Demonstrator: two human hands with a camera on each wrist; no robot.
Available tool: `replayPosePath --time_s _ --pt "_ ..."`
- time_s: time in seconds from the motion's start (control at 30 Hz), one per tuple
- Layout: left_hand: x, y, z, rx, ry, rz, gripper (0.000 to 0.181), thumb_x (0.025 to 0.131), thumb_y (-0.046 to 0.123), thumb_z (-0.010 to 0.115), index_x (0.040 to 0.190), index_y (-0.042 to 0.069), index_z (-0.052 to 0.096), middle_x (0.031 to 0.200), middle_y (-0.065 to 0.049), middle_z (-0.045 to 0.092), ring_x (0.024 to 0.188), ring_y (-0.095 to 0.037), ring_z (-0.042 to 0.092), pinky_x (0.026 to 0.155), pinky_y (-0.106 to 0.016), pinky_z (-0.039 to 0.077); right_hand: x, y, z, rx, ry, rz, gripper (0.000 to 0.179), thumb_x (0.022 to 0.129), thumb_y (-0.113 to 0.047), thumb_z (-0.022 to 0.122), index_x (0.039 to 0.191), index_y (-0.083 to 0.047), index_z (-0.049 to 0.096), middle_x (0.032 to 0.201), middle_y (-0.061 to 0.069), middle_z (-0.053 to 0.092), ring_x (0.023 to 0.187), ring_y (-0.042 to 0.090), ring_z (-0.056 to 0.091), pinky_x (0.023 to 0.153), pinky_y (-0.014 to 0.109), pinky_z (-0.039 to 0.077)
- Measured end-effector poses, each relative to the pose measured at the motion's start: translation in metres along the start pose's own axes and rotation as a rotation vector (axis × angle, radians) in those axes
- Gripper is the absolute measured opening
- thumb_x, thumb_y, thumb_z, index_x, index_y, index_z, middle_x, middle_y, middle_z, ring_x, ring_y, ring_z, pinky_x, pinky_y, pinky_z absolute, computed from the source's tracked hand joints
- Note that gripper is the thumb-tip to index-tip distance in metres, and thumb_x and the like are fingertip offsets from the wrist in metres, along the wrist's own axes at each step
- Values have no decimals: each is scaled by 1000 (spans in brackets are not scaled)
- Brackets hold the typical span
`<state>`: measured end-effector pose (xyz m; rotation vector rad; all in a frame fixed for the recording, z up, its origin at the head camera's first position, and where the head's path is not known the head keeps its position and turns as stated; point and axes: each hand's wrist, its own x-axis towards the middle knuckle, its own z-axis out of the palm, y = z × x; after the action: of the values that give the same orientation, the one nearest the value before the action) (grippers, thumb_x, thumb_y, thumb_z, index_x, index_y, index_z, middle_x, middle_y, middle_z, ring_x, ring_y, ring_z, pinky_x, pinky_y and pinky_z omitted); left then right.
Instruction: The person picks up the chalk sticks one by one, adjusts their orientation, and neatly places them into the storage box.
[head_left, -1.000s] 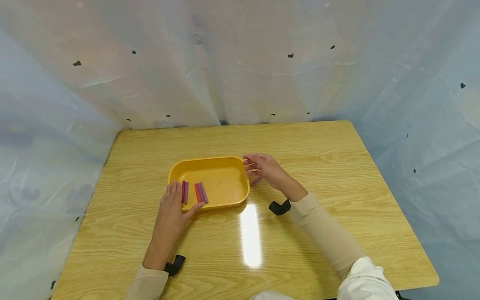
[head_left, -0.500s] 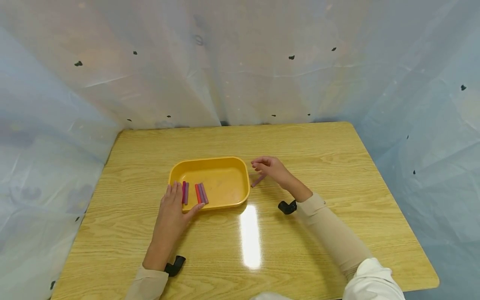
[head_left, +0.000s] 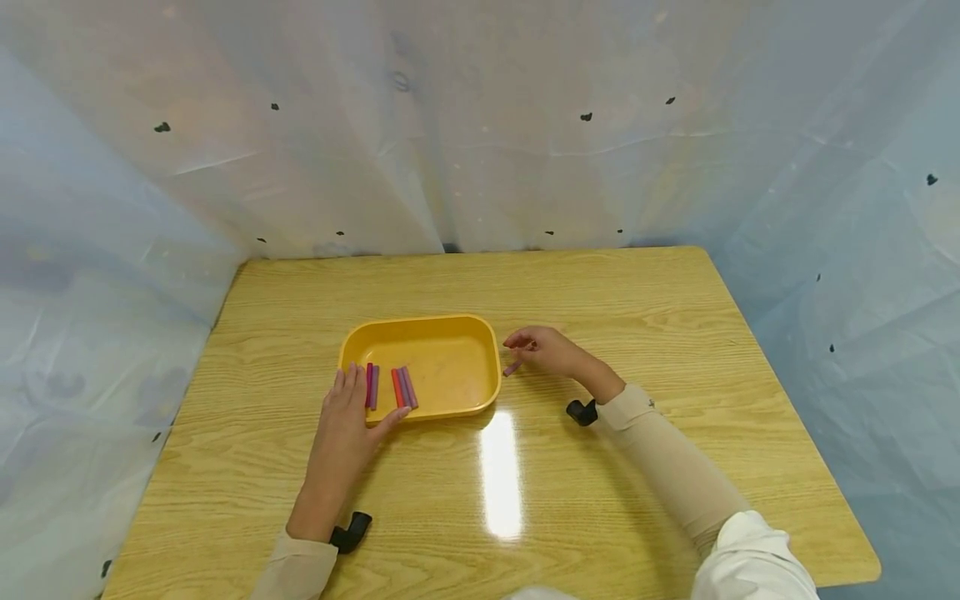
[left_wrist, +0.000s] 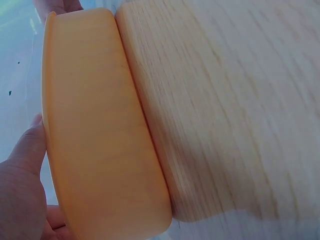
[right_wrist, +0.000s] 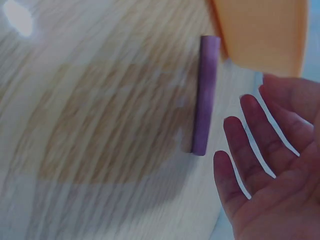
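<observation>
A shallow yellow-orange tray (head_left: 450, 367) sits on the table. My left hand (head_left: 347, 425) rests over its near left corner, fingers straight across the left rim and thumb on the near rim; the thumb (left_wrist: 30, 150) touches the rim in the left wrist view. Inside the tray lie a magenta stick (head_left: 368, 385) with a purple one beside it, and a red stick (head_left: 397, 388) next to two purple ones. Right of the tray, a thin round purple stick (right_wrist: 205, 95) lies on the table. My right hand (head_left: 551, 352) is over it, fingers loosely bent and apart from it in the right wrist view.
The wood-grain table (head_left: 615, 300) extends around the tray, with a bright light reflection (head_left: 501, 475) in front. Pale plastic sheeting (head_left: 495, 125) with dark spots hangs behind and at both sides. Black wrist pieces (head_left: 582, 412) show under both forearms.
My right hand has drawn away from the tray's right rim, moving right and a little nearer, over the loose purple stick. My left hand and the tray stay in place.
</observation>
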<state>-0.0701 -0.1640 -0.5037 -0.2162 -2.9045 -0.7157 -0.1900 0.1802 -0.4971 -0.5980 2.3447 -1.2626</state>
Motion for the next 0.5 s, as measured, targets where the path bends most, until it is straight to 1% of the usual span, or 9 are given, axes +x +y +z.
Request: replayPosePath --time_s 0.13,0.23,0.37,0.5 --pt "-1 0 0 0 5 6 98 81 60 58 145 -4 21 149 -23 20 139 -37 10 109 -53 15 0 2 3 15 -34 -19 27 92 -3 56 119 3 57 115 14 60 92 23 66 85 36 50" --pt "-1 0 -1 -1 6 11 98 82 61 58 145 -4 21 149 -23 20 139 -37 10 109 -53 15 0 1 4 -21 -42 -33 27 91 -3 59 117 3 58 115 14 60 98 24 63 85 33 50" --pt "-1 0 -2 -1 5 18 98 82 61 57 145 -4 20 149 -24 20 139 -37 10 109 -53 15 -1 0 4 -151 -33 -50 26 88 -8 64 113 0 62 113 9 62 105 21 58 88 31 48" --pt "-1 0 -2 1 9 26 98 82 61 57 146 -4 20 149 -24 21 138 -37 10 109 -53 15 0 1 5 -223 -39 -54 25 88 -12 65 110 -1 64 109 8 63 103 21 58 87 33 48"
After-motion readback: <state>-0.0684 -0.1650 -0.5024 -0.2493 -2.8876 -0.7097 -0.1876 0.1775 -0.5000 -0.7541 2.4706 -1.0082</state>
